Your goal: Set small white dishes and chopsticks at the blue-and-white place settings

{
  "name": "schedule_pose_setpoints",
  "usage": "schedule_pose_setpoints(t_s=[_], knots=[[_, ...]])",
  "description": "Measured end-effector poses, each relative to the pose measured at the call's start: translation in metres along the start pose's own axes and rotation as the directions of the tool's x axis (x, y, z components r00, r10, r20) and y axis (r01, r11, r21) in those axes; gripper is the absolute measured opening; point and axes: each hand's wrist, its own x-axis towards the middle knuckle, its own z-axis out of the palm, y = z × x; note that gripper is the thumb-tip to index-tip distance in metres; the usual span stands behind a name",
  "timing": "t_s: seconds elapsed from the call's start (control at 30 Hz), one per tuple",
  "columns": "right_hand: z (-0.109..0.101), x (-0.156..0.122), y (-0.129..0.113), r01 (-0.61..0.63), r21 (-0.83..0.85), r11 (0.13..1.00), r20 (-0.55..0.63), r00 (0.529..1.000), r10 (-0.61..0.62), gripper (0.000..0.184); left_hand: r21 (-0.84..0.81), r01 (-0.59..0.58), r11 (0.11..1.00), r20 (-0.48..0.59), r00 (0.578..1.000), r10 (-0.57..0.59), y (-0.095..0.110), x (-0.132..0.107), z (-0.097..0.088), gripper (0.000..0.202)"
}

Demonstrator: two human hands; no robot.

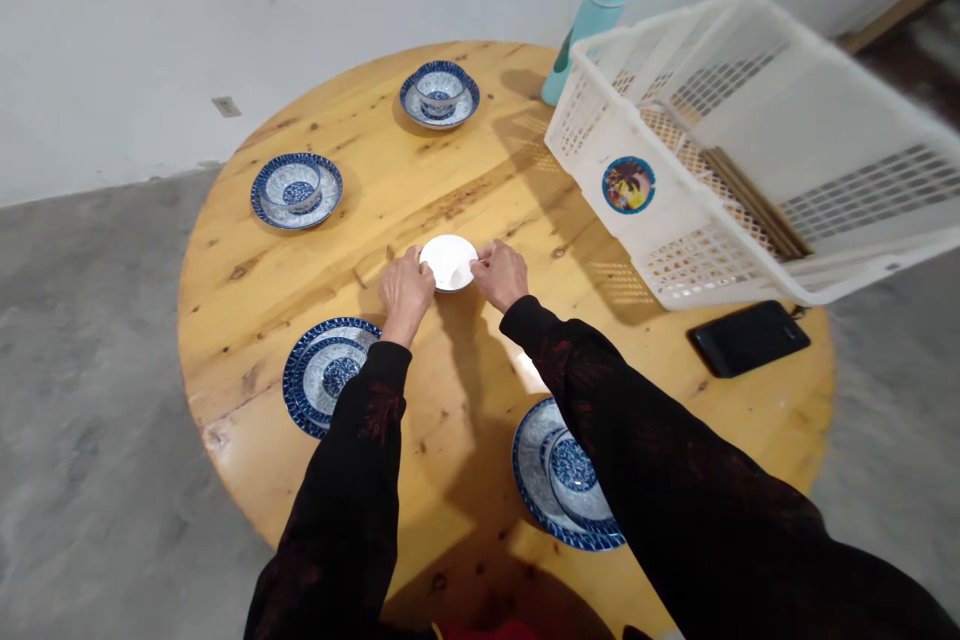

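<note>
Near the middle of the round wooden table [247, 270] is a small round white dish [448, 262]. My left hand [407, 292] pinches its left rim, and my right hand [501, 275] grips the opposite side. A paler shape shows inside the dish, too faint to name. Closest to my left forearm, a blue-patterned bowl [331, 372] sits on a plate [294, 390], partly covered by the sleeve. Under my right forearm another bowl [574, 465] rests on a plate [531, 460], also partly hidden.
Two more bowl-and-plate sets stand farther off, one bowl [292, 188] at left and one bowl [439, 90] at the back. A white plastic basket [611, 125] holding chopsticks [757, 205] occupies the right side. A turquoise bottle [596, 20] stands behind it; a black phone [748, 338] lies in front.
</note>
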Motion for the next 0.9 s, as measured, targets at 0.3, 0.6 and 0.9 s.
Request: schedule_pose_setpoints(t_s=[0.3, 0.6, 0.9], knots=[[-0.02, -0.011, -0.008, 0.002, 0.413, 0.911, -0.024, 1.0, 0.009, 0.001, -0.074, -0.136, 0.988, -0.209, 0.971, 0.118, 0.005, -0.011, -0.026, 0.037], [-0.102, -0.082, 0.069, 0.121, 0.727, 0.676, -0.131, 0.991, -0.037, 0.013, -0.608, -0.453, 0.651, -0.084, 0.853, 0.515, 0.043, -0.107, -0.037, 0.046], [-0.138, -0.206, 0.245, -0.207, 0.691, 0.692, -0.245, 0.835, 0.493, 0.011, -0.66, -0.13, 0.74, 0.239, 0.897, 0.371, 0.013, -0.248, 0.011, 0.033]])
